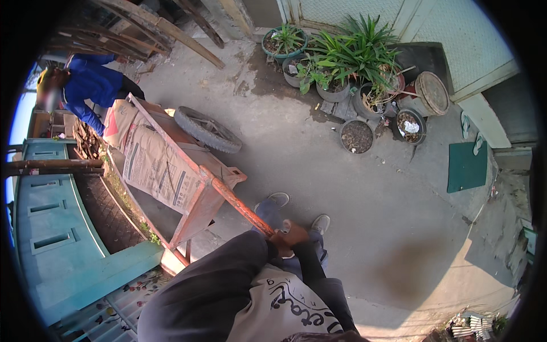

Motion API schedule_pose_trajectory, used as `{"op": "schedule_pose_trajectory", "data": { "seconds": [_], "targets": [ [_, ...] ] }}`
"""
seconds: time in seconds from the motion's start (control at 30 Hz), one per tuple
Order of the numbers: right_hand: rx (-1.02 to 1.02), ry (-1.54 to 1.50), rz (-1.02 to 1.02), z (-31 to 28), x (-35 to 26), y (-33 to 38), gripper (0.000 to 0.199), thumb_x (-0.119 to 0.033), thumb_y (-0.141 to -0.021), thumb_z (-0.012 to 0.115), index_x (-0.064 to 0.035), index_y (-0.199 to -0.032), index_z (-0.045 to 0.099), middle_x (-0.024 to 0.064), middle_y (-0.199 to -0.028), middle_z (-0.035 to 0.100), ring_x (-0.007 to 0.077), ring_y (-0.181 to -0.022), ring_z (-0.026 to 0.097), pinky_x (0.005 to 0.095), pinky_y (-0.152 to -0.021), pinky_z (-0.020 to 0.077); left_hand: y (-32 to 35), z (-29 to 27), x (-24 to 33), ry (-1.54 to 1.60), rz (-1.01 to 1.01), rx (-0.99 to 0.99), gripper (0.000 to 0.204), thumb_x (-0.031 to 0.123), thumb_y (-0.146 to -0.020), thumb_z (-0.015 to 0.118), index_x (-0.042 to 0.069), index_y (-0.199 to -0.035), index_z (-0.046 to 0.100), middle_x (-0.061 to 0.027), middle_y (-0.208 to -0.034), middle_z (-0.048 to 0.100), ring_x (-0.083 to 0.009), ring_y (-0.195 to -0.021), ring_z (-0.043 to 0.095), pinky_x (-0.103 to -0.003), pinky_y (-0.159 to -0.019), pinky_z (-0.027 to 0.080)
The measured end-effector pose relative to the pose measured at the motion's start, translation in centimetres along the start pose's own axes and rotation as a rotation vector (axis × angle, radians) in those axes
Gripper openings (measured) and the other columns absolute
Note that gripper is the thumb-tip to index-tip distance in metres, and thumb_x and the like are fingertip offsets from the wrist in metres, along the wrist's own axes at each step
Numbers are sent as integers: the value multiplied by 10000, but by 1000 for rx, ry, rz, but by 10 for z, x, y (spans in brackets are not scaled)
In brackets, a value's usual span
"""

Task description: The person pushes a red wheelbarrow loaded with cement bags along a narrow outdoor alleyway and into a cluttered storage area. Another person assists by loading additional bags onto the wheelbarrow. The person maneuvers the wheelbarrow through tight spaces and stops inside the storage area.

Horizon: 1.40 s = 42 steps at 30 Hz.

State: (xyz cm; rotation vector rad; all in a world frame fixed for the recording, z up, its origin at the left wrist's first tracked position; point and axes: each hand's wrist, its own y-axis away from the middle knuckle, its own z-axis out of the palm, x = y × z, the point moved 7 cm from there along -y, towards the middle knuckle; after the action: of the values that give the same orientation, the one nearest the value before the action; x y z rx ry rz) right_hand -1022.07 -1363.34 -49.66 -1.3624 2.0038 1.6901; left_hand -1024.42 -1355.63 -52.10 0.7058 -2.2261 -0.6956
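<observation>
1. The right hand (292, 232) is wrapping its grip tight around the end of the rusty orange cart handle (239, 206), fingers closed over the bar.
2. The left hand is tucking in just beside that grip, behind the dark sleeve (228, 268); I cannot tell whether it is closed on anything.
3. Directly below the grip, the person's grey shoes (278, 199) are standing on the concrete floor (353, 228), one on either side of the hands.
4. The handle is running up and to the left from the grip into the wooden handcart (194, 199), which is tilting on its side rail.
5. Lying in the cart, beyond the grip along the handle, a big paper sack (154, 165) with printed panels is filling the bed.
6. Just past the sack, the cart's black wheel (207, 129) is sticking up above the frame.
7. Left of the grip, a teal low wall (51, 228) is bordering the cart.
8. Further out past the cart, another person in a blue top (91, 85) is bending over at its far end.
9. Far up and right of the grip, potted green plants (353, 54) are clustering by the wall, with a green mat (467, 165) and a pair of sandals (472, 134) well apart on the right.
</observation>
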Motion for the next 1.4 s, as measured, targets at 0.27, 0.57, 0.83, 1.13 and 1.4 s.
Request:
{"op": "schedule_pose_trajectory", "data": {
  "seconds": [0.27,0.57,0.83,1.13,1.4],
  "targets": [
    [-211,131,-109,68,-47,4,689,-295,-822,707,-83,-1401,400,277,-1129,644,437,-1079,622,499,-916,493,40,-26,-27,534,-1120,594,275,203,-939,567,102,-1190,609,-153,-1082,658,-347,-936,650,-420,-858,513],
    [-90,377,54,42,-62,32,425,-178,-787,693,-41,-1158,535,251,-1008,676,456,-947,654,519,-831,523,137,45,-6,897,-1553,666,318,182,-939,581,109,-1248,592,-148,-1165,623,-354,-1014,602,-424,-926,467],
    [94,492,-4,6,-76,42,355,-162,-747,720,-19,-1043,585,262,-954,677,458,-924,658,516,-797,539,107,0,15,836,-1067,628,337,181,-916,600,101,-1242,590,-151,-1221,594,-341,-1105,559,-443,-998,410],
    [142,634,-89,-1,-80,68,399,-245,-775,742,-38,-1069,570,262,-919,684,450,-886,674,527,-792,549,83,-61,133,644,-365,602,359,180,-889,621,92,-1236,588,-155,-1284,561,-326,-1208,510,-465,-1079,345],
    [207,675,-99,-11,-84,65,421,-297,-799,720,-44,-1093,555,275,-878,680,456,-857,674,532,-772,547,313,-1,126,576,-835,1187,518,219,-845,678,52,-1304,504,-181,-1425,442,-363,-1337,400,-529,-1143,257]
  ]
}}
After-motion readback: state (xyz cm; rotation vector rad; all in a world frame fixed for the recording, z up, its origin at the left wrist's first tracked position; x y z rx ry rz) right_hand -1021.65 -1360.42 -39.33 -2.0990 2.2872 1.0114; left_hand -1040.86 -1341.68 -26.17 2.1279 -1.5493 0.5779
